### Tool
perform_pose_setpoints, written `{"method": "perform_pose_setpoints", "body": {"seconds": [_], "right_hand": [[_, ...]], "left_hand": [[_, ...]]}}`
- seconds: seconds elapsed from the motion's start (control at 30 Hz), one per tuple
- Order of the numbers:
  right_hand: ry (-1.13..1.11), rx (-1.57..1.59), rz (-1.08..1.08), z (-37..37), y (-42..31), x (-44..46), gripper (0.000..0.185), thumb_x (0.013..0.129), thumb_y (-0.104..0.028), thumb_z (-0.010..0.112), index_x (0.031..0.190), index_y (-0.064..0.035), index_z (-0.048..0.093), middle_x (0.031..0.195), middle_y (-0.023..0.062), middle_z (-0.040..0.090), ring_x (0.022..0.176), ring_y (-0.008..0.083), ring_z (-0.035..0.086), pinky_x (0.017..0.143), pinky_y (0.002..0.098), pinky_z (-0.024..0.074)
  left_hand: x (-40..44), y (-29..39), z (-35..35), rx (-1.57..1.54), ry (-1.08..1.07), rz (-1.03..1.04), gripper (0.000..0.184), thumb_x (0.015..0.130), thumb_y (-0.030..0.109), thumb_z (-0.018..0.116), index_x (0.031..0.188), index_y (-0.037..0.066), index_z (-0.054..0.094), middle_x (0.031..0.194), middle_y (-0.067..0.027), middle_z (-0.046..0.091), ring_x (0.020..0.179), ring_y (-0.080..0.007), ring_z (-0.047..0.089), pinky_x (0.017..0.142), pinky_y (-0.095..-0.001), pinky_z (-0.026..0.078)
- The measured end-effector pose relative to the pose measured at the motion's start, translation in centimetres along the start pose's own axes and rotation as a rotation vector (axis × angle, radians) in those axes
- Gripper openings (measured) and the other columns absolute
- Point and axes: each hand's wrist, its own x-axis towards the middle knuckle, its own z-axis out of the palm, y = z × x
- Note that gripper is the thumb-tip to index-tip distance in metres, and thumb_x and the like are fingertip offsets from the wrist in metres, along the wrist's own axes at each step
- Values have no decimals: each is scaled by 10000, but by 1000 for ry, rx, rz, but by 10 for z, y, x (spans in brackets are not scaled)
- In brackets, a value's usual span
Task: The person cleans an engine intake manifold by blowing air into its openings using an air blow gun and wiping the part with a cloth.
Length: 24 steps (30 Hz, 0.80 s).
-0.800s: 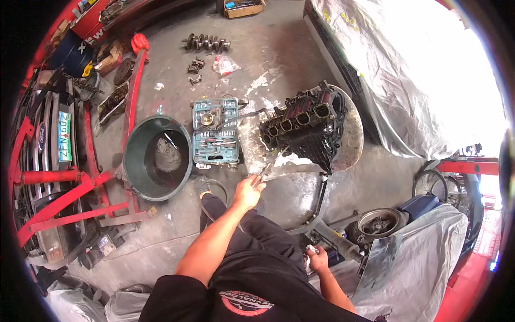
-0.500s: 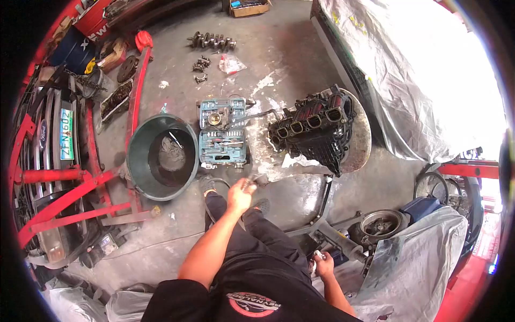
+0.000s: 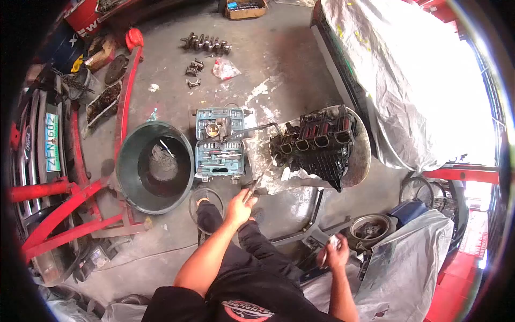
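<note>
My left hand (image 3: 239, 208) is closed round a long thin metal tool (image 3: 261, 175), which points up toward the black engine part (image 3: 316, 140) on a worn round board (image 3: 364, 155). My right hand (image 3: 337, 253) grips a crumpled white cloth (image 3: 335, 241), near the wheel hub at the lower right. Left of the engine part lies an open teal tool case (image 3: 220, 167), with a round metal part (image 3: 213, 130) resting on its upper half. A dark green tub (image 3: 127, 185) stands beside the case, holding dark liquid, a grey lump and a pen-like object.
A crankshaft (image 3: 206, 44), small metal parts (image 3: 194, 67) and a plastic bag (image 3: 225, 68) lie on the floor. Red frame bars (image 3: 80, 206) and a car front are at left. A covered vehicle (image 3: 375, 91) is upper right; a wheel hub (image 3: 370, 227) and stand legs lie lower right.
My right hand has risen and moved right with the cloth. My left hand still holds the tool, after swinging slightly left and back. The view has shifted a little.
</note>
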Motion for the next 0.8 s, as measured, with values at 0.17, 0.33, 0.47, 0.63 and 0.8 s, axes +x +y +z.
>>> {"method": "perform_pose_setpoints", "body": {"seconds": [0.17, 0.33, 0.47, 0.63, 0.8], "right_hand": [[224, -224, -429, -31, -158, 117, 440, 759, -137, 714, 1189, -58, 656, 919, 101, 648, 788, 233, 627, 748, 355, 526], [229, -279, -575, -27, -236, 272, 558, 807, -256, 701, 1319, -56, 604, 1267, 187, 656, 1192, 324, 630, 981, 396, 490], [-27, -346, -537, 16, -263, 370, 750, 781, -379, 700, 1432, -48, 531, 1291, 230, 653, 1204, 331, 630, 1019, 385, 467], [-287, -215, -474, 9, -277, 364, 796, 755, -281, 782, 1450, -9, 506, 1314, 221, 637, 1220, 300, 606, 1047, 366, 446], [-370, -240, -528, 7, -282, 357, 812, 773, -213, 786, 1490, -18, 459, 1433, 262, 528, 1325, 306, 526, 1102, 366, 398]], "left_hand": [[5, 0, -5, 92, 52, 252, 405, 913, 284, 725, 1270, 128, 612, 967, -167, 730, 840, -331, 729, 738, -436, 546], [8, 5, 5, 38, 42, 138, 413, 919, 244, 728, 1299, 120, 621, 1037, -116, 740, 879, -283, 716, 775, -392, 534], [11, -9, 48, -100, 149, 53, 397, 902, 238, 746, 1251, 83, 639, 1004, -161, 733, 915, -298, 722, 788, -390, 542], [22, -17, 97, -244, 226, 22, 338, 904, 168, 748, 1206, 48, 656, 944, -71, 743, 866, -216, 706, 808, -337, 537], [45, -10, 115, -924, 129, -149, 123, 962, 113, 681, 1049, 41, 635, 714, -33, 608, 455, -78, 463, 398, -274, 376]]}}
